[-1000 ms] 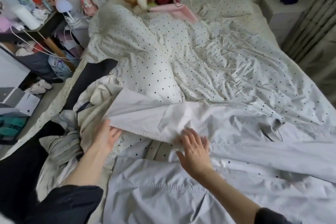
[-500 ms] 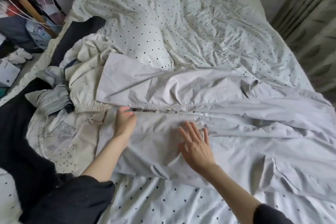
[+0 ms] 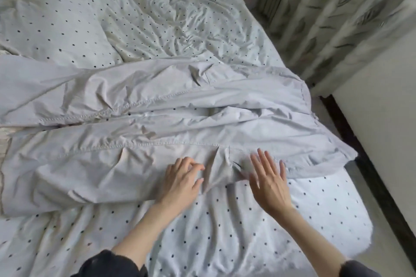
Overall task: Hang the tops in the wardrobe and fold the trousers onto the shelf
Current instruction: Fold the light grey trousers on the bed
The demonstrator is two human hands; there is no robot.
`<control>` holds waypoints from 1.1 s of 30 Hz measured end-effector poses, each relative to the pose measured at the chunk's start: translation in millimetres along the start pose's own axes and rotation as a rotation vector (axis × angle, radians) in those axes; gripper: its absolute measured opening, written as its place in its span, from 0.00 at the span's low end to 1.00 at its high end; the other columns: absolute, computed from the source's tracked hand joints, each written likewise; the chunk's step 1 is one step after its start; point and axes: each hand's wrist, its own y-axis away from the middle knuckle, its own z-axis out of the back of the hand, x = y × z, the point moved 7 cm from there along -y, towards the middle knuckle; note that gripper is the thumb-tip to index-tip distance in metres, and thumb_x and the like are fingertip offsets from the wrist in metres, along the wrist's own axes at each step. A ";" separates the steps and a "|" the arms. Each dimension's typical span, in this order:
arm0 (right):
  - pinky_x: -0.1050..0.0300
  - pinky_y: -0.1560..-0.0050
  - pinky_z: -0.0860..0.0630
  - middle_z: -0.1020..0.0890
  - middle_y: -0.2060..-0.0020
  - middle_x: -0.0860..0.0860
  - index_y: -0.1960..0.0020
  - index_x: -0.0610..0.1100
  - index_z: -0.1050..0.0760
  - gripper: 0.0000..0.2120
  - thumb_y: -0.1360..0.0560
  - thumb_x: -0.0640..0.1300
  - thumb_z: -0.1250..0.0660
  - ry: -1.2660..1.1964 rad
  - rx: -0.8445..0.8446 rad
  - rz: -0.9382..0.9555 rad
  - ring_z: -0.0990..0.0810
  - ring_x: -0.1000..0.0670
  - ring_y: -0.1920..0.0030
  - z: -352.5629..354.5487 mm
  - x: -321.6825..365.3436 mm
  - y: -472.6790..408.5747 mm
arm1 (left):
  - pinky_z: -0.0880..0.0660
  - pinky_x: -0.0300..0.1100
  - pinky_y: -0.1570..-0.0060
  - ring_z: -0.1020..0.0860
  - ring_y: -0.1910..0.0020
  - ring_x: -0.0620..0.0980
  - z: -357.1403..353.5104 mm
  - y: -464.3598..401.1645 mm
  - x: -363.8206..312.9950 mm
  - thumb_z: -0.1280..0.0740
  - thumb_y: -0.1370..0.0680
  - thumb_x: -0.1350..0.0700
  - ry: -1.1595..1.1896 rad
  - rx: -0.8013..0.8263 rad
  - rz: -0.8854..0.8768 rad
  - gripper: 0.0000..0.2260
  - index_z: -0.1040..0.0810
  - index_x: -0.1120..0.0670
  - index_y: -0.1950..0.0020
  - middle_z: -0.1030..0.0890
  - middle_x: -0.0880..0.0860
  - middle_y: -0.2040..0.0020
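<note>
Trousers [image 3: 157, 123] are lying spread across the bed [image 3: 225, 231], waistband reaching toward its right edge. Left hand [image 3: 180, 182] is resting on the near leg, fingers loosely curled, grasping nothing; right hand [image 3: 269, 183] is hovering flat, fingers straight. Light, limp cotton; likely best gripped at the waistband or hems.

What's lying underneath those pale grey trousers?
The grey trousers lie spread on a polka-dot sheet, which shows around them and through the gap between the legs. Anything else beneath is covered.
</note>
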 end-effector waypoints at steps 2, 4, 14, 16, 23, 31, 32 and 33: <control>0.42 0.27 0.59 0.49 0.23 0.48 0.23 0.47 0.48 0.30 0.22 0.49 0.41 0.097 0.073 -0.045 0.53 0.47 0.23 0.1 -54.7 3.6 | 0.24 0.49 0.56 0.20 0.52 0.56 -32.1 -12.4 -29.8 0.21 0.38 0.52 -0.023 0.084 -0.003 0.22 0.20 0.53 0.47 0.21 0.53 0.49; 0.41 0.27 0.60 0.53 0.23 0.49 0.23 0.47 0.53 0.33 0.22 0.53 0.41 0.186 0.130 -0.053 0.56 0.47 0.23 -3.1 -96.5 0.8 | 0.31 0.49 0.42 0.27 0.38 0.54 -57.3 -25.6 -44.4 0.26 0.34 0.43 -0.101 0.183 0.095 0.30 0.28 0.52 0.35 0.28 0.53 0.36; 0.41 0.34 0.39 0.28 0.34 0.42 0.33 0.40 0.30 0.22 0.26 0.32 0.38 0.110 -0.041 -0.038 0.34 0.40 0.30 8.5 -167.8 -26.4 | 0.22 0.52 0.61 0.20 0.55 0.61 -53.3 -25.4 -56.0 0.32 0.39 0.76 -0.159 -0.011 0.196 0.25 0.20 0.59 0.45 0.20 0.59 0.51; 0.42 0.40 0.31 0.21 0.45 0.42 0.41 0.38 0.23 0.18 0.30 0.29 0.36 0.036 -0.113 0.000 0.25 0.39 0.38 17.5 -167.2 -16.0 | 0.24 0.48 0.54 0.21 0.48 0.58 -49.6 -17.1 -49.0 0.38 0.35 0.75 -0.097 0.099 0.271 0.29 0.22 0.55 0.38 0.20 0.55 0.44; 0.55 0.35 0.39 0.26 0.37 0.53 0.32 0.48 0.30 0.21 0.23 0.36 0.45 0.087 0.129 -0.024 0.33 0.49 0.32 31.5 -171.3 38.2 | 0.29 0.42 0.50 0.25 0.42 0.55 -54.3 16.3 -53.0 0.45 0.26 0.67 -0.117 0.652 0.358 0.27 0.28 0.44 0.33 0.22 0.56 0.41; 0.52 0.44 0.32 0.20 0.42 0.50 0.33 0.51 0.29 0.24 0.26 0.35 0.43 0.100 0.142 -0.075 0.23 0.44 0.43 100.2 -168.6 13.2 | 0.29 0.45 0.56 0.22 0.53 0.54 23.4 -23.6 -55.5 0.33 0.24 0.58 0.099 0.422 0.373 0.06 0.21 0.48 0.58 0.20 0.53 0.58; 0.52 0.45 0.31 0.20 0.43 0.49 0.34 0.51 0.28 0.23 0.26 0.36 0.42 0.096 0.093 -0.082 0.22 0.43 0.44 110.8 -166.7 1.9 | 0.28 0.46 0.55 0.21 0.53 0.55 38.1 -35.4 -49.9 0.31 0.24 0.57 0.116 0.325 0.385 0.03 0.20 0.50 0.56 0.19 0.54 0.57; 0.52 0.46 0.31 0.19 0.44 0.48 0.34 0.50 0.27 0.21 0.25 0.37 0.42 0.087 0.040 -0.094 0.22 0.43 0.45 121.8 -165.1 -9.5 | 0.27 0.47 0.54 0.21 0.53 0.56 51.8 -47.1 -44.3 0.30 0.25 0.55 0.114 0.244 0.398 0.00 0.19 0.51 0.56 0.18 0.54 0.57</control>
